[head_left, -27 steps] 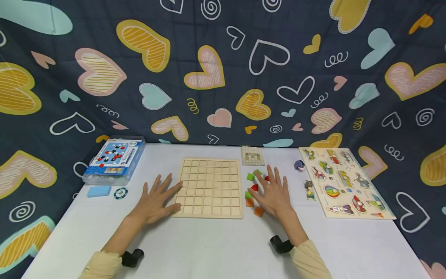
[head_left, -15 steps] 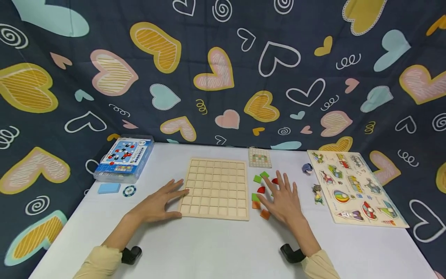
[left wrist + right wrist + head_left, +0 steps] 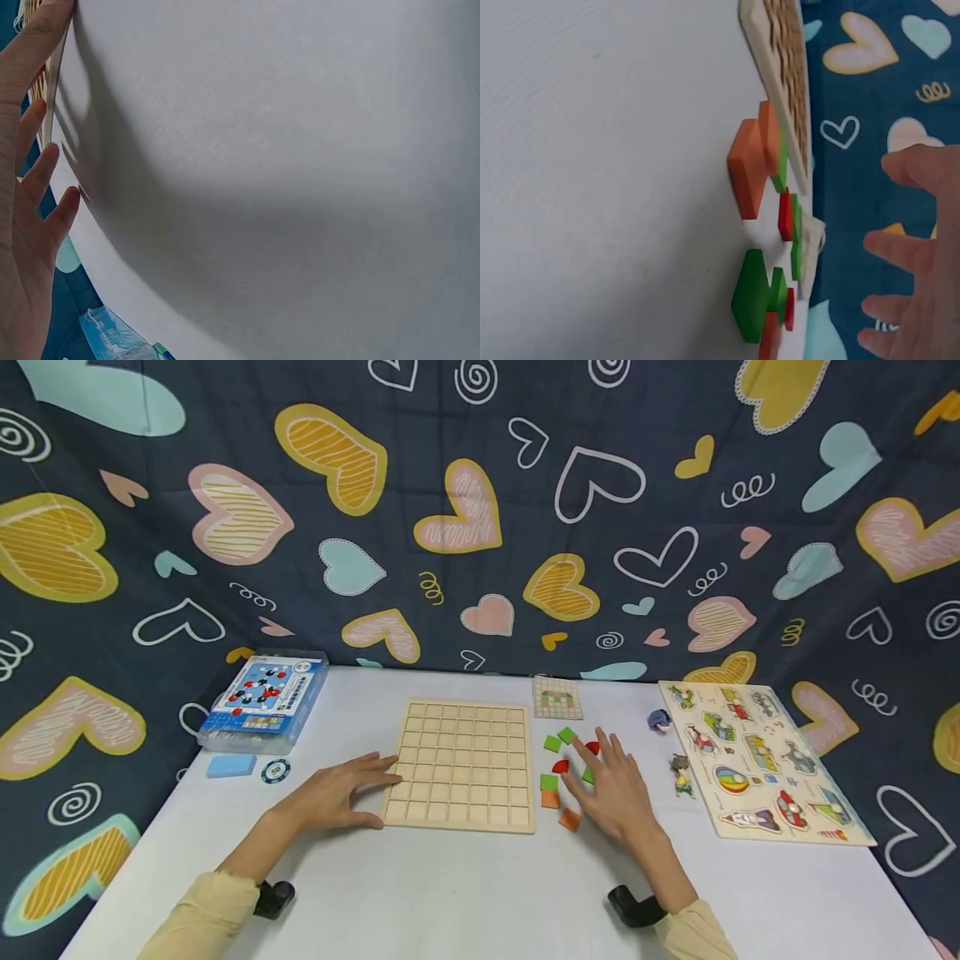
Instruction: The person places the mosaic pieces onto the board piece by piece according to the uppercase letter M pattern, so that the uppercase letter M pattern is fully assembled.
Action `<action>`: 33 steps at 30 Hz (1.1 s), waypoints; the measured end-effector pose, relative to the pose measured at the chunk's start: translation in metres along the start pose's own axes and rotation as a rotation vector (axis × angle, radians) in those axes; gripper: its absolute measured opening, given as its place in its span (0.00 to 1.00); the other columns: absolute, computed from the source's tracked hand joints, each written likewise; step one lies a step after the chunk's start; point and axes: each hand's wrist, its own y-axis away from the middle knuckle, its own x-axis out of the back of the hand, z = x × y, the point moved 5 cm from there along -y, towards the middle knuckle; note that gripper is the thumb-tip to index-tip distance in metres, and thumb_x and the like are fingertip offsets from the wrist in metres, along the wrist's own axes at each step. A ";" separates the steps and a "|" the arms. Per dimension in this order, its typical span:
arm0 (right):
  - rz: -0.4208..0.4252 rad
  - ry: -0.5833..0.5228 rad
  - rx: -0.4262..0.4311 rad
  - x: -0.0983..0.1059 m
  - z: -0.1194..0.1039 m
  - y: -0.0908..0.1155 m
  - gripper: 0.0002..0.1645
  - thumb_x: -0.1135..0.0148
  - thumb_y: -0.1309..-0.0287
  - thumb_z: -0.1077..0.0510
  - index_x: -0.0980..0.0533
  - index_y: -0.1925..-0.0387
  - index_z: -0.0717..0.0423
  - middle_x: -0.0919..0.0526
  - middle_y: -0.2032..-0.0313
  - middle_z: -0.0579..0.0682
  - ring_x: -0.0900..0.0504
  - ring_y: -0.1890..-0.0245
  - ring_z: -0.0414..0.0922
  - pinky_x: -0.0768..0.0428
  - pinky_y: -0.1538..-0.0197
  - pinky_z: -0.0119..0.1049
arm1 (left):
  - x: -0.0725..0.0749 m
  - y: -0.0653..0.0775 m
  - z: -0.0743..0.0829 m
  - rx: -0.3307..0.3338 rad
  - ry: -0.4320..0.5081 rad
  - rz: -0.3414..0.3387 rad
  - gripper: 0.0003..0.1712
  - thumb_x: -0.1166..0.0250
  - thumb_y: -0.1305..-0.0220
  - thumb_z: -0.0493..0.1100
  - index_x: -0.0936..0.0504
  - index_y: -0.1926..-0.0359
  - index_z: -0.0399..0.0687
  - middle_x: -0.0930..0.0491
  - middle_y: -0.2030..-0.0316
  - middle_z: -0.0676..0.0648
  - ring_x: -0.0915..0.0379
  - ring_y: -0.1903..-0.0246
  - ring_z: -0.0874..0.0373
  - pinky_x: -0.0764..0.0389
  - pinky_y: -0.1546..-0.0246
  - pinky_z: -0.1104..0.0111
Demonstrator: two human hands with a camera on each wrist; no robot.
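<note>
A square wooden grid board (image 3: 461, 766) lies flat in the middle of the table. My left hand (image 3: 330, 795) is at its left side, fingers extended and fingertips by the edge, thumb near the front left corner. In the left wrist view, that hand (image 3: 30, 225) shows straight, parted fingers beside the board's edge (image 3: 51, 97). To the right of the board, my right hand (image 3: 613, 789) spreads over small wooden pieces and holds none. Among them are green squares (image 3: 549, 782), a red quarter-round piece (image 3: 561, 767) and orange squares (image 3: 569, 819). The hand hides some pieces.
A small pattern card (image 3: 557, 697) lies behind the pieces. On the right are a picture puzzle board (image 3: 765, 768) and two small figures, one blue-grey (image 3: 659, 721). At left stand a clear boxed kit (image 3: 262, 702), a light blue block (image 3: 231, 766) and a round chip (image 3: 276, 771).
My left hand's spread fingers have drawn closer together at the board's left edge. The right hand stays over the pieces with little movement. The head view has shifted slightly.
</note>
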 end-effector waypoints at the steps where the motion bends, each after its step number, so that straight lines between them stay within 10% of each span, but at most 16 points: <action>1: -0.004 -0.021 -0.008 0.001 0.000 -0.001 0.36 0.46 0.37 0.40 0.34 0.32 0.52 0.45 0.30 0.65 0.50 0.30 0.65 0.46 0.36 0.67 | 0.000 0.000 -0.001 0.001 0.001 -0.003 0.39 0.32 0.52 0.68 0.22 0.40 0.57 0.35 0.32 0.49 0.41 0.34 0.43 0.28 0.47 0.42; 11: 0.049 -0.489 -0.130 0.010 0.018 -0.017 0.29 0.43 0.35 0.55 0.33 0.35 0.60 0.36 0.33 0.64 0.38 0.33 0.61 0.36 0.36 0.58 | 0.003 -0.006 -0.001 0.044 0.070 -0.028 0.39 0.29 0.53 0.66 0.23 0.40 0.58 0.36 0.32 0.49 0.41 0.33 0.44 0.30 0.47 0.39; 19: -0.066 -0.781 -0.322 0.006 0.049 -0.030 0.30 0.46 0.33 0.57 0.36 0.33 0.60 0.35 0.34 0.61 0.35 0.34 0.56 0.34 0.35 0.50 | 0.005 -0.009 0.000 0.023 0.068 -0.015 0.38 0.28 0.54 0.64 0.22 0.42 0.58 0.35 0.33 0.47 0.39 0.34 0.43 0.30 0.47 0.40; 26: -0.105 -0.782 -0.332 0.002 0.067 -0.038 0.30 0.44 0.37 0.65 0.36 0.34 0.64 0.34 0.35 0.64 0.33 0.36 0.57 0.31 0.36 0.48 | 0.004 -0.008 -0.001 0.040 0.055 -0.012 0.39 0.28 0.56 0.67 0.21 0.43 0.59 0.34 0.33 0.46 0.37 0.36 0.41 0.29 0.58 0.32; 33: -0.137 -0.786 -0.254 -0.006 0.080 -0.043 0.32 0.38 0.45 0.69 0.33 0.38 0.67 0.28 0.41 0.66 0.27 0.45 0.54 0.29 0.52 0.19 | 0.003 -0.004 -0.002 0.057 0.047 -0.014 0.39 0.28 0.57 0.68 0.21 0.43 0.59 0.33 0.34 0.47 0.36 0.37 0.41 0.29 0.58 0.32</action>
